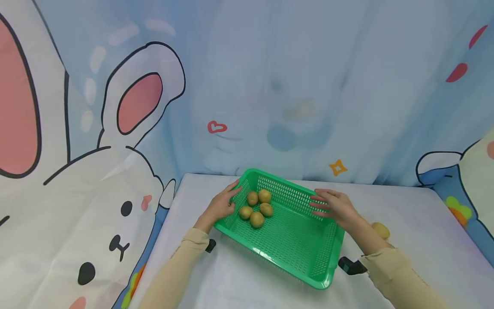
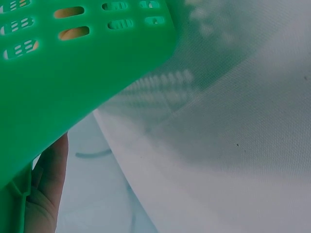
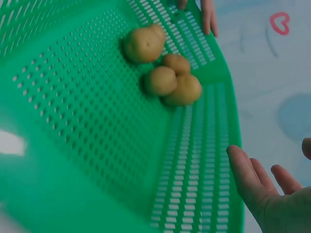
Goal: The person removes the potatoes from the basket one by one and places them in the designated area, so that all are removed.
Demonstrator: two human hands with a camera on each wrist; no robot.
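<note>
Across the back of the workspace hangs the largest thing I see, a pale blue backdrop (image 1: pixel 239 86) printed with cartoon animals; before it stands a table (image 1: pixel 417 219) under a white cloth. Over that, the green basket (image 1: pixel 299 234) stands askew to the table's far edge, mouth up, so I look straight into it from the head view. Whether its base is flat on the cloth, I can't tell.

At its left end I have the left hand (image 1: pixel 221 207) curled over the rim, thumb inside and fingers outside, a hold I read as steadying the basket without crowding its contents. The right hand (image 1: pixel 335 207) is spread, fingers extended, near the far right corner; it has hold of nothing, and I can't tell whether a fingertip meets the rim. A small black device (image 1: pixel 352 266) juts beside the right sleeve, probably the wrist camera, placed to watch that hand.

Smallest, five potatoes (image 1: pixel 266 209) lie close together in the basket's left part, perhaps because they rolled or were dropped there. Another potato (image 1: pixel 381 230) lies outside, beside the right forearm, which partly hides it.
</note>
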